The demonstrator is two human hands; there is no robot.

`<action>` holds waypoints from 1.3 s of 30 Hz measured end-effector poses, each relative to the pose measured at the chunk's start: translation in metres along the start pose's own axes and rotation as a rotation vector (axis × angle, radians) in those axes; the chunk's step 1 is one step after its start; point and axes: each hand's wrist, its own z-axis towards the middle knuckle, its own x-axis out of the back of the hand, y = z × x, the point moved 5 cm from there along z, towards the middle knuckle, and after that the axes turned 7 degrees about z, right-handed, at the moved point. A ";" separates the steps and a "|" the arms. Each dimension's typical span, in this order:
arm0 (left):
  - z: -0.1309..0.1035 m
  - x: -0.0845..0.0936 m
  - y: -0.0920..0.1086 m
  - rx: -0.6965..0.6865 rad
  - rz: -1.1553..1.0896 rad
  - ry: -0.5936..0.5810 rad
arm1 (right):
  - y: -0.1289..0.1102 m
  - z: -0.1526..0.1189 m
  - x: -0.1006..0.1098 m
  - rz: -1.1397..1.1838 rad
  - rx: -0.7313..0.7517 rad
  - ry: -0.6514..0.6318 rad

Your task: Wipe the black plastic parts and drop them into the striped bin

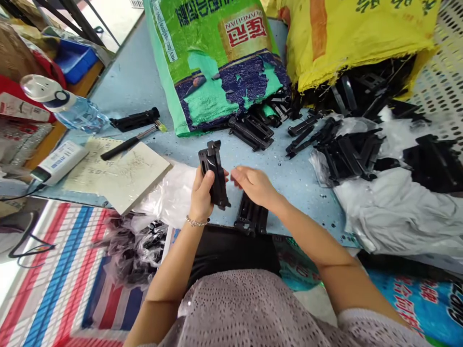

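My left hand (pixel 203 193) is wrapped round a long black plastic part (pixel 214 173), held tilted upright above the table, thumb across its face. Just to the right, apart from that part, my right hand (pixel 255 184) has its fingers curled together. Whatever they may pinch is hidden. Below my right hand, more black plastic parts (pixel 251 216) lie side by side at the table's front edge. Beyond both hands, several similar loose black parts (pixel 251 132) rest by the mouth of a green sack (pixel 217 62).
A yellow sack (pixel 354 43) spills black parts at the back right, near a white cloth (pixel 401 212). Leftward are a screwdriver-like tool (pixel 125 145), a notepad (pixel 135 176), a white boxy device (pixel 60 163) and a water bottle (pixel 77 113). Clear plastic (pixel 173 190) overhangs the front edge.
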 end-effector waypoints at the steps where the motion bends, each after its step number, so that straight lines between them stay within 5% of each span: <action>1: -0.006 -0.003 -0.001 0.037 0.032 -0.030 | -0.007 0.001 0.008 -0.118 0.052 0.095; 4: -0.021 -0.008 -0.006 0.107 0.077 -0.101 | -0.023 0.018 0.016 -0.379 0.215 0.149; 7: -0.024 -0.007 -0.005 0.062 0.098 -0.035 | -0.021 0.028 0.011 -0.423 0.184 0.069; 11: -0.015 -0.005 -0.003 0.017 0.105 0.079 | -0.019 -0.007 -0.015 -0.416 0.212 -0.046; 16: -0.007 -0.005 -0.023 0.097 0.226 0.045 | -0.006 -0.054 -0.043 -0.496 0.260 -0.141; 19: -0.009 0.002 -0.035 -0.041 0.460 0.094 | 0.013 -0.034 -0.021 -0.504 0.121 -0.074; 24: -0.031 -0.008 -0.072 -0.066 0.767 0.022 | 0.057 0.052 0.054 -0.711 -0.070 0.324; 27: -0.034 -0.019 -0.081 -0.127 0.904 0.018 | 0.085 0.092 0.071 -0.765 -0.161 0.292; 30: -0.017 -0.021 -0.072 -0.114 0.802 -0.005 | 0.091 0.090 0.069 -0.567 -0.208 0.243; 35: 0.020 -0.026 -0.027 -0.041 0.117 -0.023 | 0.052 0.028 0.028 0.205 -0.139 -0.069; 37: 0.021 -0.028 -0.011 -0.011 0.014 0.001 | 0.032 0.010 0.022 0.189 -0.113 -0.075; 39: 0.014 -0.027 -0.001 0.023 0.037 0.028 | 0.013 0.008 0.027 -0.026 -0.039 0.064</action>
